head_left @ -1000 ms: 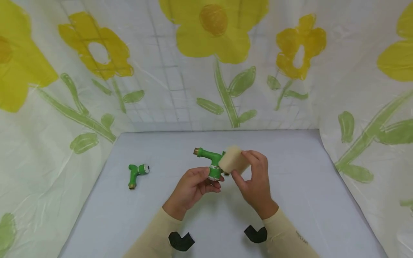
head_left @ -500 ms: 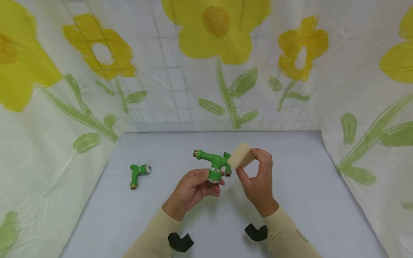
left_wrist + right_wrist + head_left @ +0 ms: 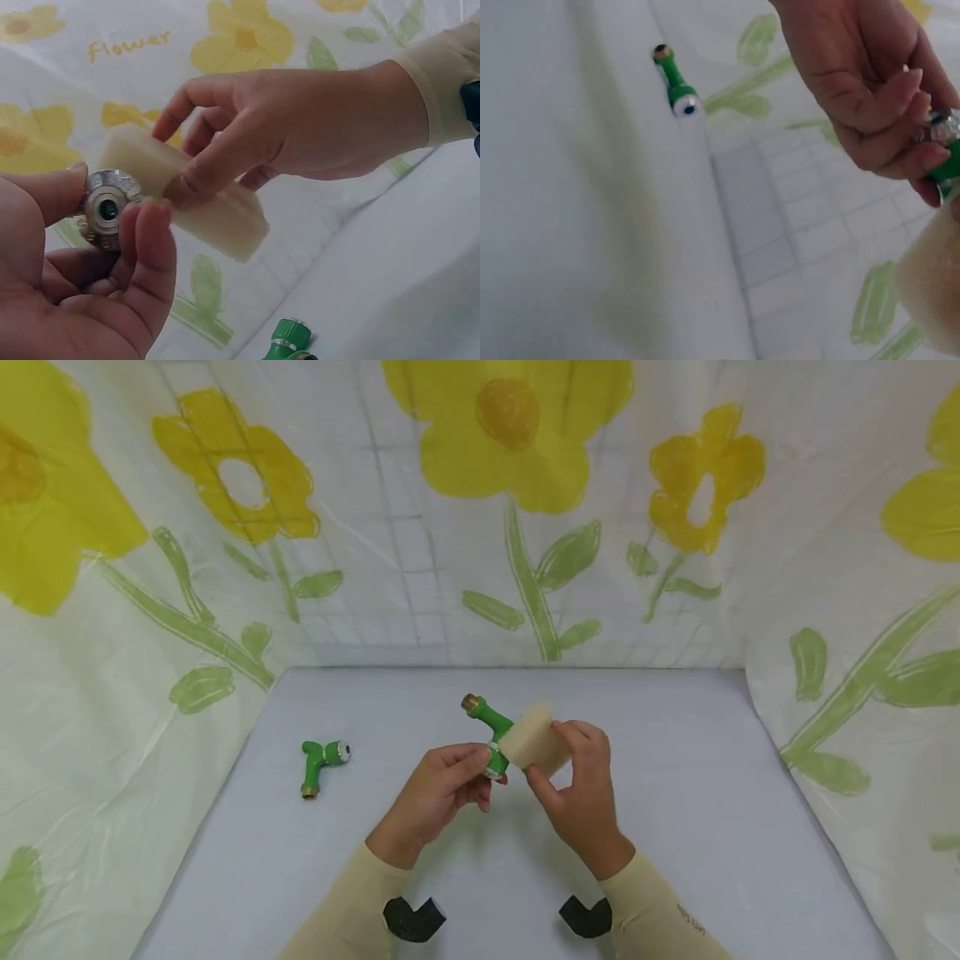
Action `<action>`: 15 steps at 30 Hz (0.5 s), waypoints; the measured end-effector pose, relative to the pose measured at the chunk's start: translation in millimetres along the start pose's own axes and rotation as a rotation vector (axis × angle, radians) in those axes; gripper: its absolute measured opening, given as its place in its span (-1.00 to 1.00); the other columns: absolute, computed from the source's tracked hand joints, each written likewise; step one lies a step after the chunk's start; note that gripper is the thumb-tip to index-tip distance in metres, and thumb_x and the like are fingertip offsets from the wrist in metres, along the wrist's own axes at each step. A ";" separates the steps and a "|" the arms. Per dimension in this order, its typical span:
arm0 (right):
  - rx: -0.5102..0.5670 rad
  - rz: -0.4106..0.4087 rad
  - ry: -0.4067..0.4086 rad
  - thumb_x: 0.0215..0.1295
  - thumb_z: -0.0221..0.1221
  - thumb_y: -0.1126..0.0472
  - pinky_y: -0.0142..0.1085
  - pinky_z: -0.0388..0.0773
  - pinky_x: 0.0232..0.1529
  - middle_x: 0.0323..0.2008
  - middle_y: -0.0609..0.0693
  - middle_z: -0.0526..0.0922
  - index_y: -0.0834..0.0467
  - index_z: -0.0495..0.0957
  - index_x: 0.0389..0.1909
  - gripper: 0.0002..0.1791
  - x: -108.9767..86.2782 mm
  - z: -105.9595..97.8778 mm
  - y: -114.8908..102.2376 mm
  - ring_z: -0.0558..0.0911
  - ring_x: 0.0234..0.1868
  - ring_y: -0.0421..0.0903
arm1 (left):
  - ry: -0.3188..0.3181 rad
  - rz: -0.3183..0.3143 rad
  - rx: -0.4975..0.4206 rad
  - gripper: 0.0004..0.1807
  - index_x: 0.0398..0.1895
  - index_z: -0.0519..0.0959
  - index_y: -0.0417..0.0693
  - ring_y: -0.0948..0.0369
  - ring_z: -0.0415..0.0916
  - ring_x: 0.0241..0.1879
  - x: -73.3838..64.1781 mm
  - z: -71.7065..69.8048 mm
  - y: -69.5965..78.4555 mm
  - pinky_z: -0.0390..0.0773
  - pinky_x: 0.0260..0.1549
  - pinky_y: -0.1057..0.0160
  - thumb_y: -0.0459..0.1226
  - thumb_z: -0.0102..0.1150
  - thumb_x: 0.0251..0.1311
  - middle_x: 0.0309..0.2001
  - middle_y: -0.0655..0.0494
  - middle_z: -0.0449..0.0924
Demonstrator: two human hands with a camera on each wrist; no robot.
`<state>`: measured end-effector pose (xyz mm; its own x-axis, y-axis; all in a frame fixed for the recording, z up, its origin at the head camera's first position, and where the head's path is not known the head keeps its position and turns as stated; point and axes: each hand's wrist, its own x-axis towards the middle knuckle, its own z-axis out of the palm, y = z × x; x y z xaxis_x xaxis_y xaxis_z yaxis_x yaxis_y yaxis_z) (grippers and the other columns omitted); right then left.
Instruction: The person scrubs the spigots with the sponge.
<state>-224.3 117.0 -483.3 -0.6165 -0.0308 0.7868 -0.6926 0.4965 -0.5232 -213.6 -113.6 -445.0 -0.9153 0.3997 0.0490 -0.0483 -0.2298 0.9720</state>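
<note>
My left hand (image 3: 446,785) grips a green tap (image 3: 491,720) by its round silver-ringed end, thumb on the near side. The tap's brass threaded end points up and to the left in the head view. With thumb and fingers my right hand (image 3: 581,797) pinches a cream sponge block (image 3: 536,745). The sponge lies against the tap's right part and hides it. From the left wrist view, the tap's round end (image 3: 106,208) faces the camera, between left thumb and fingers, with the sponge (image 3: 225,221) just behind it.
A second, smaller green tap (image 3: 324,762) lies on the white table (image 3: 675,827) to the left. Black curved pieces (image 3: 416,918) sit at both sleeves. A flower-printed white curtain (image 3: 375,568) encloses the table's back and sides.
The sponge came away rightward from the tap half a second ago, then moved back left over it. The tap's brass end has tilted upward. The left hand keeps its grip.
</note>
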 end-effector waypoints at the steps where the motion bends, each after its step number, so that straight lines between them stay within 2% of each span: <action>1: 0.000 -0.011 -0.002 0.12 0.45 0.36 0.09 0.52 0.05 0.13 0.27 0.50 0.33 0.45 0.32 -0.29 0.4 0.5 -1.5 0.47 0.17 0.25 | 0.022 -0.003 0.009 -0.60 0.11 0.60 -0.58 0.20 0.56 -0.43 0.1 0.4 0.2 0.69 -0.36 0.28 -0.26 0.16 0.65 -0.23 -0.07 0.74; 5: -0.004 0.008 0.026 0.12 0.47 0.35 0.09 0.51 0.04 0.13 0.24 0.51 0.29 0.46 0.35 -0.27 6.8 0.0 -4.3 0.47 0.17 0.23 | 0.097 -0.008 0.074 -0.62 0.16 0.67 -0.45 0.20 0.49 -0.43 0.7 3.4 1.1 0.62 -0.39 0.32 -0.23 0.22 0.63 -0.26 -0.05 0.69; 8: -0.004 0.023 0.023 0.17 0.47 0.32 0.10 0.53 0.04 0.13 0.27 0.51 0.32 0.45 0.36 -0.28 5.0 2.9 -7.5 0.47 0.18 0.24 | 0.123 -0.017 0.136 -0.57 0.34 0.65 -0.32 0.20 0.43 -0.42 -0.5 6.4 1.4 0.56 -0.39 0.33 -0.17 0.19 0.67 -0.27 -0.01 0.59; 12: 0.028 0.026 -0.019 0.22 0.47 0.29 0.02 0.55 0.00 0.14 0.30 0.47 0.37 0.40 0.37 -0.27 -7.5 11.2 -14.4 0.46 0.14 0.22 | 0.083 -0.001 0.215 -0.49 0.56 0.49 -0.18 0.17 0.33 -0.33 -3.4 9.3 2.0 0.45 -0.35 0.32 -0.12 0.07 0.73 -0.23 0.03 0.41; 15: 0.064 0.057 -0.011 0.24 0.46 0.32 -0.07 0.51 -0.03 0.14 0.29 0.43 0.36 0.37 0.39 -0.26 -11.8 14.0 -16.6 0.45 0.10 0.18 | 0.032 0.056 0.300 -0.46 0.60 0.41 -0.18 0.17 0.48 -0.12 -4.3 10.8 1.7 0.56 -0.15 0.32 -0.18 0.15 0.69 -0.03 0.03 0.53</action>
<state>-210.8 96.9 -488.5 -0.6592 -0.0141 0.7518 -0.6789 0.4409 -0.5871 -205.4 -106.2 -441.1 -0.9257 0.3645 0.1015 0.1182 0.0238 0.9927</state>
